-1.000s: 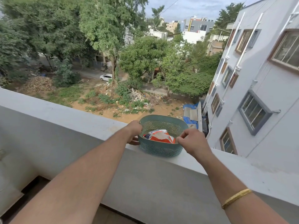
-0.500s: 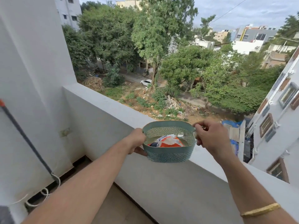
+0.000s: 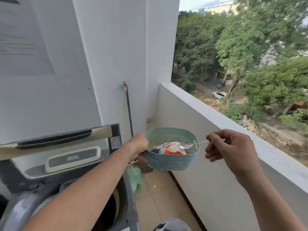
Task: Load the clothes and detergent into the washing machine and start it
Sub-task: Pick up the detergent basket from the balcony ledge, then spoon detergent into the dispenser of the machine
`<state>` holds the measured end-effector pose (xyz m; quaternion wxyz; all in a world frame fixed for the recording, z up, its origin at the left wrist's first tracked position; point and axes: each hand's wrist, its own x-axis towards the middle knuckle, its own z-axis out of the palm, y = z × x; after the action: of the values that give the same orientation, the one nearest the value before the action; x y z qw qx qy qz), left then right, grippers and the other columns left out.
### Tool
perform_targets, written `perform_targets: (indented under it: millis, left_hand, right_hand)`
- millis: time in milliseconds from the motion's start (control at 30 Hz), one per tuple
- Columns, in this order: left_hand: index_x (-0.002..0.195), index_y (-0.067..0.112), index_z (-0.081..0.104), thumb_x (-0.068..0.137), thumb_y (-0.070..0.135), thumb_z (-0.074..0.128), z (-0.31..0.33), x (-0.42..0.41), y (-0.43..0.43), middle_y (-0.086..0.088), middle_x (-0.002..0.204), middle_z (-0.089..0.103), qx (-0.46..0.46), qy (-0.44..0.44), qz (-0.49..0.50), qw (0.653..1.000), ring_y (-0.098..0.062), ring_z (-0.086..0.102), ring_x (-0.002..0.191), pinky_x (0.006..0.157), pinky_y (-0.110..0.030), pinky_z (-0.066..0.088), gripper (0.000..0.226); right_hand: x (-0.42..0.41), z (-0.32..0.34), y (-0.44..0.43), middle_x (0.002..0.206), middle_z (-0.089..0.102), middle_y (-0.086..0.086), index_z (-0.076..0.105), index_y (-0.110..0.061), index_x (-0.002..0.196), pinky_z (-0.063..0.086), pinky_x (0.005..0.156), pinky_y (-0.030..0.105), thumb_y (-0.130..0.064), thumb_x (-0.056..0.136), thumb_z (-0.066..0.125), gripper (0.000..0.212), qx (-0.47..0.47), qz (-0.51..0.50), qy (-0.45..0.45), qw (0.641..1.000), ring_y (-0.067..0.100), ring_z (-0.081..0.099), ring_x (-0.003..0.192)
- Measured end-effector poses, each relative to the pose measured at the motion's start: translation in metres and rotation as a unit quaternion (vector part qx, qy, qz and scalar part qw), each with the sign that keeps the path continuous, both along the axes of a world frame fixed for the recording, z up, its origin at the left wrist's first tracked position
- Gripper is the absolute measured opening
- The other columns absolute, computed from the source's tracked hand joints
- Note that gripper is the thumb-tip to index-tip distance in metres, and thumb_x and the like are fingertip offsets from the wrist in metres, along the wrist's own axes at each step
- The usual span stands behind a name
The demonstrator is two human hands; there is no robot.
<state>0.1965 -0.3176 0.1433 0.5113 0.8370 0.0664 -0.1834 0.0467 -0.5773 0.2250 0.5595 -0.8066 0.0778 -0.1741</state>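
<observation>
Your left hand (image 3: 139,144) holds a teal basket (image 3: 171,161) in the air over the narrow strip of tiled floor (image 3: 158,197), between the washing machine (image 3: 66,164) on your left and the balcony parapet wall (image 3: 208,172) on your right. Your right hand (image 3: 231,152) hovers just right of the basket, pinching a spoon (image 3: 191,145) whose bowl reaches over the basket's open top. The machine's raised lid (image 3: 55,139) stands behind its opening. A green bag (image 3: 136,177) lies on the floor under the basket.
</observation>
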Motion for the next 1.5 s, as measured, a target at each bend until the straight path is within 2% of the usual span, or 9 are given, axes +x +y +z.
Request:
perform_targets:
  millis: [133,233,400,567,667,867,1033,1233,1500]
  left_hand:
    - [0.138,0.013,0.066,0.105,0.0,0.032,-0.012,-0.035,0.098,-0.013,0.132,0.073,-0.006,0.008,0.075,0.997,-0.032,0.08,0.096,0.064,-0.061,0.07,0.048]
    - [0.135,0.013,0.066,0.105,0.001,0.032,-0.022,-0.064,0.159,-0.013,0.13,0.072,-0.009,0.014,0.1,0.995,-0.035,0.078,0.103,0.069,-0.061,0.07,0.046]
    - [0.129,0.021,0.064,0.103,0.003,0.035,-0.048,-0.11,0.237,-0.007,0.131,0.068,-0.011,0.031,0.17,0.985,-0.034,0.073,0.111,0.07,-0.06,0.071,0.043]
    - [0.133,0.01,0.068,0.099,0.006,0.043,-0.088,-0.142,0.292,-0.014,0.132,0.071,-0.031,0.056,0.242,0.968,-0.041,0.073,0.112,0.062,-0.061,0.07,0.043]
    - [0.135,0.009,0.065,0.102,0.005,0.037,-0.103,-0.159,0.31,-0.014,0.135,0.067,-0.037,0.068,0.275,0.958,-0.041,0.071,0.115,0.063,-0.059,0.07,0.043]
    - [0.142,0.011,0.058,0.104,0.007,0.032,-0.119,-0.17,0.331,-0.011,0.148,0.057,-0.037,0.091,0.318,0.943,-0.038,0.062,0.127,0.069,-0.057,0.071,0.047]
    - [0.138,0.012,0.059,0.106,0.002,0.033,-0.124,-0.168,0.335,-0.013,0.148,0.058,-0.037,0.101,0.351,0.93,-0.04,0.067,0.126,0.072,-0.057,0.071,0.042]
    - [0.137,0.016,0.058,0.108,0.002,0.035,-0.134,-0.167,0.342,-0.013,0.146,0.059,-0.049,0.105,0.389,0.914,-0.038,0.067,0.125,0.075,-0.058,0.071,0.04]
    - [0.149,0.018,0.058,0.107,0.002,0.034,-0.154,-0.175,0.364,-0.01,0.151,0.06,-0.057,0.118,0.419,0.899,-0.038,0.066,0.13,0.074,-0.058,0.071,0.051]
  right_hand:
    - [-0.012,-0.006,0.09,0.065,0.074,0.022,0.078,-0.002,0.087,0.062,0.052,0.04,-0.002,0.103,0.066,0.02,0.02,0.079,0.011,0.997,0.047,0.074,0.058]
    - [-0.008,-0.027,0.154,0.064,0.074,0.022,0.078,-0.001,0.086,0.062,0.051,0.04,-0.001,0.103,0.065,0.021,0.026,0.126,0.03,0.991,0.044,0.073,0.056]
    - [-0.002,-0.078,0.235,0.065,0.076,0.016,0.078,-0.01,0.086,0.067,0.06,0.049,-0.004,0.103,0.067,0.021,0.008,0.183,0.045,0.982,0.034,0.076,0.057]
    - [0.0,-0.127,0.29,0.065,0.076,0.006,0.077,-0.021,0.085,0.068,0.065,0.05,-0.008,0.104,0.067,0.025,-0.056,0.228,0.035,0.971,0.024,0.076,0.059]
    - [0.006,-0.15,0.316,0.066,0.075,-0.004,0.073,-0.028,0.085,0.065,0.065,0.046,-0.017,0.105,0.067,0.024,-0.148,0.284,0.023,0.947,0.013,0.073,0.057]
    - [0.026,-0.179,0.346,0.066,0.07,-0.009,0.068,-0.029,0.087,0.06,0.064,0.044,-0.027,0.107,0.062,0.021,-0.216,0.352,0.006,0.911,0.011,0.07,0.061]
    - [0.047,-0.188,0.356,0.066,0.075,0.0,0.076,-0.02,0.091,0.064,0.063,0.043,-0.015,0.107,0.064,0.021,-0.125,0.37,0.052,0.919,0.014,0.072,0.055]
    - [0.063,-0.194,0.356,0.07,0.077,0.011,0.078,-0.016,0.092,0.068,0.064,0.044,-0.008,0.107,0.061,0.024,0.0,0.343,0.115,0.932,0.032,0.076,0.063]
    - [0.071,-0.206,0.364,0.078,0.077,0.027,0.078,-0.002,0.1,0.067,0.059,0.035,-0.011,0.109,0.062,0.019,0.156,0.316,0.22,0.91,0.034,0.076,0.064]
